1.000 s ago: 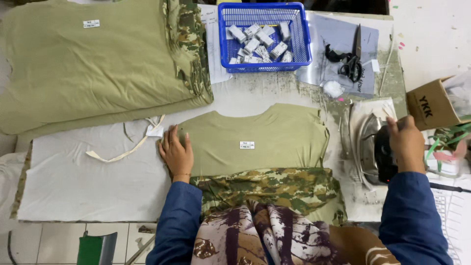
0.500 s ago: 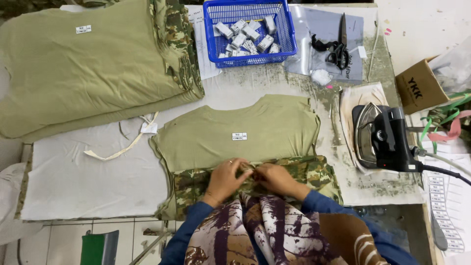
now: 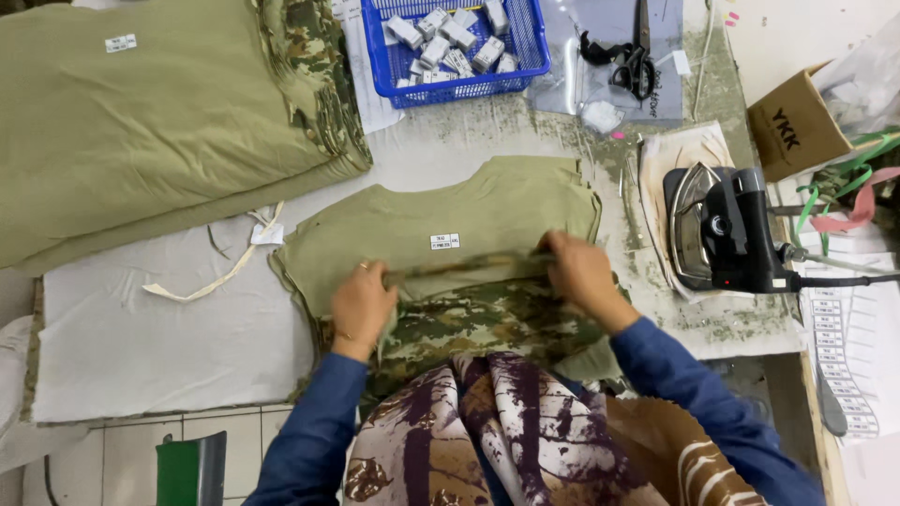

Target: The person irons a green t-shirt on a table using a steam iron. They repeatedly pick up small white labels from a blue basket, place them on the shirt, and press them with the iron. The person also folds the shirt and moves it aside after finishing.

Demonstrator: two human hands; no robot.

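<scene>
Olive garment [image 3: 441, 220] fold edge pinched by left hand [image 3: 361, 305], right hand [image 3: 581, 272].

Blue long sleeves [image 3: 309, 426], a brown-and-white patterned headscarf [image 3: 506, 431] (a ring on one finger)

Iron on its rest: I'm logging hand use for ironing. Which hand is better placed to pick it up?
Probably right. The right hand grips the garment's fold on the side nearest the iron; the left hand holds the far end, across the garment.
</scene>
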